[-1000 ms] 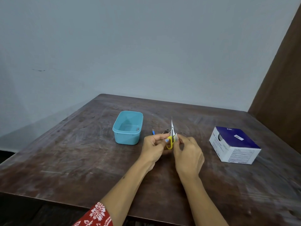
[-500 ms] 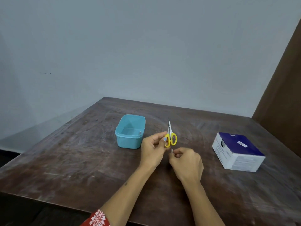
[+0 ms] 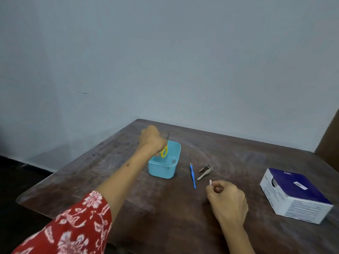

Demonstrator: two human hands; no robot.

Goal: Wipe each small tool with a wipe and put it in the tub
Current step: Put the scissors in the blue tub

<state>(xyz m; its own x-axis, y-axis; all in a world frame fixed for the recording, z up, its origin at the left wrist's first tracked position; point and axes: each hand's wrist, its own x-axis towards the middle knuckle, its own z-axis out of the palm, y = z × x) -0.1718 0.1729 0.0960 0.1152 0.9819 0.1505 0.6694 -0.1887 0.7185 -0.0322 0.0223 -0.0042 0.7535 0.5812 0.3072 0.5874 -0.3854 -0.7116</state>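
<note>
My left hand [image 3: 151, 140] holds the small yellow-handled scissors [image 3: 164, 150] over the light blue tub [image 3: 163, 171], their handles hanging into its opening and the blades pointing up. My right hand [image 3: 227, 200] rests low on the table and pinches a small white wipe [image 3: 210, 182] between its fingertips. On the table between tub and right hand lie a blue-handled thin tool [image 3: 192, 176], a pair of metal tweezers [image 3: 205, 173] and a small nail clipper [image 3: 204, 168].
A white and dark blue box [image 3: 295, 195] stands at the right of the dark wooden table [image 3: 165, 213]. A grey wall rises behind the table's far edge. A brown panel [image 3: 330, 142] stands at the far right.
My left hand has carried the scissors away from the right hand, left and forward to above the tub. My right hand stayed near the table with the wipe. The small tools on the table are uncovered.
</note>
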